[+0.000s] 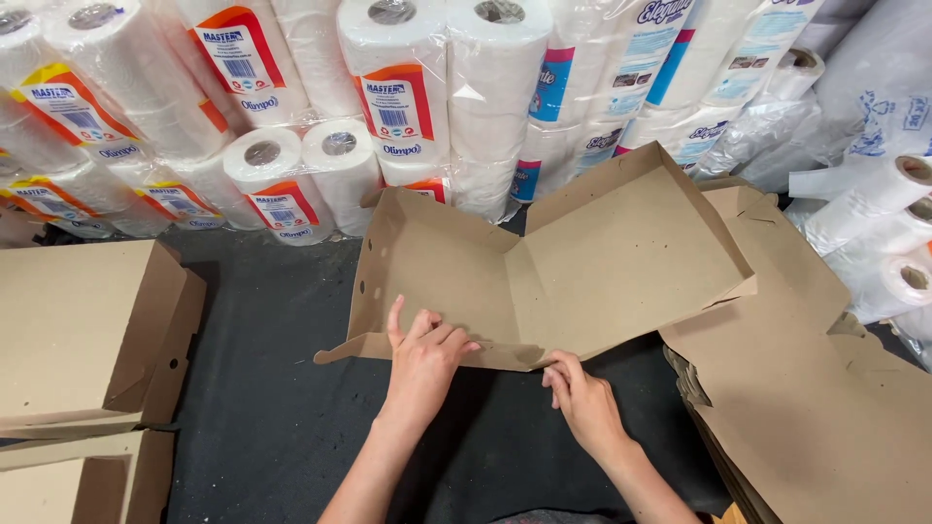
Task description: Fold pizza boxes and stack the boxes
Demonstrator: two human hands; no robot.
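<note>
**Hands folding a flat cardboard box**

While the brown cardboard box [544, 277] lies half-opened at mid-frame on the dark floor [282, 388], the left hand [424, 357] pinches its front flap and the right hand [582, 398] grips the same edge. Wrapped paper rolls [388, 97] fill the top; flat cardboard sheets [806, 398] stack lower right.

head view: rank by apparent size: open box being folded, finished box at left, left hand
1. Open cardboard box, largest.
2. Finished box at left, but the frame edge cuts it off, so the gap is unsure.
3. Left hand, clearly smallest; its fingers rest on the open box's front flap.
</note>
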